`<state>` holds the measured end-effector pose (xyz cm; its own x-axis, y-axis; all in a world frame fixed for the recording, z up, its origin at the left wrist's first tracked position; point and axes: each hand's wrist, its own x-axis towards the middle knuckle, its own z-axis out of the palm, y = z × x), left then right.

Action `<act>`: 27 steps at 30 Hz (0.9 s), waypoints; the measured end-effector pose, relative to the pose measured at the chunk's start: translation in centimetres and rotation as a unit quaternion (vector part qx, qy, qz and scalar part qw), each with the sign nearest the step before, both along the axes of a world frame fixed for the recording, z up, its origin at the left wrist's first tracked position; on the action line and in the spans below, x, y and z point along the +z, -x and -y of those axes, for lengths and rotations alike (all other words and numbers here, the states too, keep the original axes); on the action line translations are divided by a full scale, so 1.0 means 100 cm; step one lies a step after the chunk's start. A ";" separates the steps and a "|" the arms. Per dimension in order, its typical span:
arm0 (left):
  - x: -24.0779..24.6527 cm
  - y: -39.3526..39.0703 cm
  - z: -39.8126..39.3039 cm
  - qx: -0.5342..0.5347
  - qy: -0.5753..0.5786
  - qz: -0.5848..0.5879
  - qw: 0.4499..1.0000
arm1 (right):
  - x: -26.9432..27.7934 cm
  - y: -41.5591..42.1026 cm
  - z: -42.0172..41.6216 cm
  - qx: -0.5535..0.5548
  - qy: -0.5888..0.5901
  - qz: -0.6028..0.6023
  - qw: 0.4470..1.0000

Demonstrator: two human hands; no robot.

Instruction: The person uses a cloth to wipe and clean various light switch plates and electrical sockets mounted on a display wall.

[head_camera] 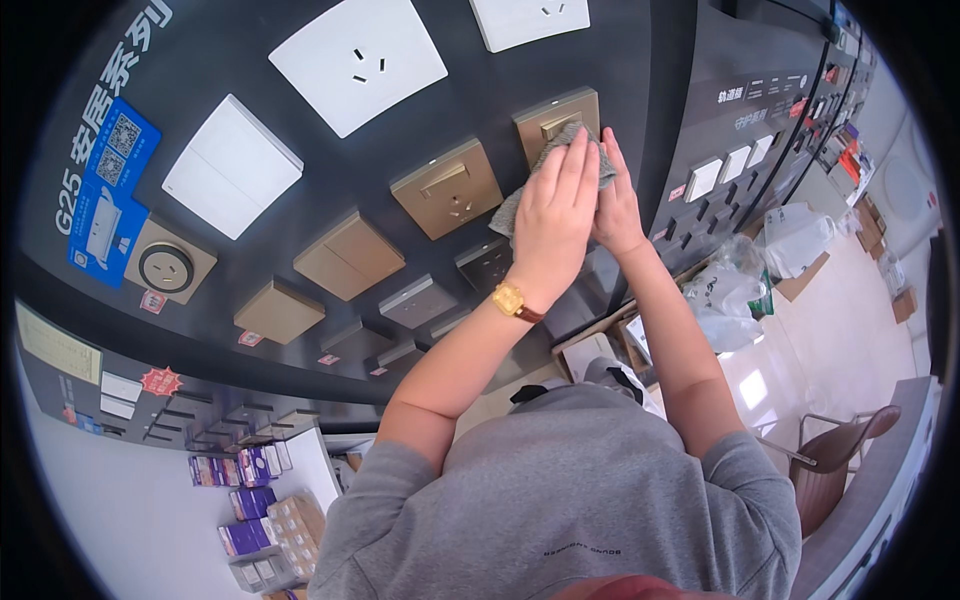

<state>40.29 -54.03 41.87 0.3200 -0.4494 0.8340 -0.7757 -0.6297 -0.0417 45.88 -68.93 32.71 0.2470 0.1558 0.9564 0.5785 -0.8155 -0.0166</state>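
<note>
My left hand, with a gold watch on its wrist, holds a grey cloth flat against a gold wall switch. The cloth covers the lower part of that plate. Close beside it, my right hand reaches up along the plate's right edge, its fingers partly behind the cloth. Whether it grips the cloth or only touches the plate cannot be made out. To the left sits a gold socket with a rocker switch. A dark socket plate is partly hidden behind my left hand.
The dark display board carries white sockets, a white double switch and more gold plates. Plastic bags and open cartons stand on the floor. A brown chair is at right, stacked boxes at lower left.
</note>
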 end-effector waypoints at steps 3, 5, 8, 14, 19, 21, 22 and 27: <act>-0.015 -0.001 0.005 0.009 -0.030 -0.016 0.999 | -0.001 -0.002 0.007 -0.042 0.039 -0.012 0.998; -0.022 0.005 0.001 0.025 -0.058 -0.031 0.998 | 0.003 0.003 0.001 0.014 -0.035 -0.016 0.999; -0.024 0.009 -0.009 0.021 -0.048 -0.044 0.998 | 0.003 0.005 -0.001 0.019 -0.053 -0.006 0.998; -0.016 0.027 -0.041 -0.017 -0.011 -0.009 1.000 | -0.011 -0.002 0.005 -0.024 -0.020 -0.025 0.999; -0.027 0.053 -0.070 -0.005 0.001 0.005 1.000 | -0.007 0.000 0.005 -0.024 -0.028 0.002 0.999; -0.038 0.059 -0.086 0.010 0.020 0.017 1.000 | -0.008 0.000 0.003 -0.017 -0.025 0.005 1.000; -0.041 0.063 -0.094 0.022 0.020 0.013 0.999 | -0.009 -0.001 0.003 -0.014 -0.024 0.004 1.000; -0.064 0.087 -0.148 0.112 0.050 -0.013 0.992 | -0.017 -0.012 0.007 -0.043 -0.013 0.030 0.999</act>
